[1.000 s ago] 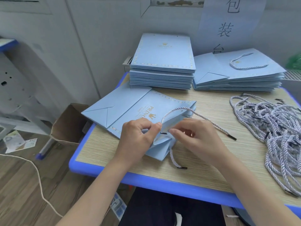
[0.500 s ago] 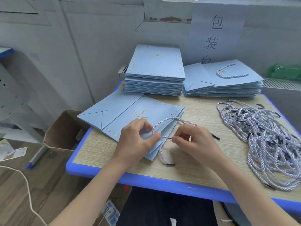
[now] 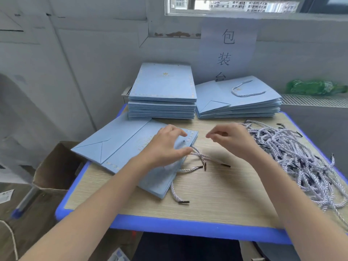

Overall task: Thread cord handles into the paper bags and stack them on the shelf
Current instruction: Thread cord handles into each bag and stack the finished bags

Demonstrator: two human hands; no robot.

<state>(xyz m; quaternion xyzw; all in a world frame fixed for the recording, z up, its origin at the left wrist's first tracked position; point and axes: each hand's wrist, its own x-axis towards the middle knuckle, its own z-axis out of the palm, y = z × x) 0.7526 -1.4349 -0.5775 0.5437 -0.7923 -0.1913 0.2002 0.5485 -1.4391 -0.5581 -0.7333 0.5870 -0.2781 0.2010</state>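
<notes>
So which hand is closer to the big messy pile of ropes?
The right hand. It hovers just left of the cord pile, almost at its edge. The left hand rests on the paper bag, farther left across the table.

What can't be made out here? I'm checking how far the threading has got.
- Bag holes: head view, mostly under the left hand.
- Cord route through the bag: hidden by that hand, motion-blurred.
- Right hand fingertips: blurred; any pinch unclear.
- Gold print: too small.
- Shelf: outside the frame.
</notes>
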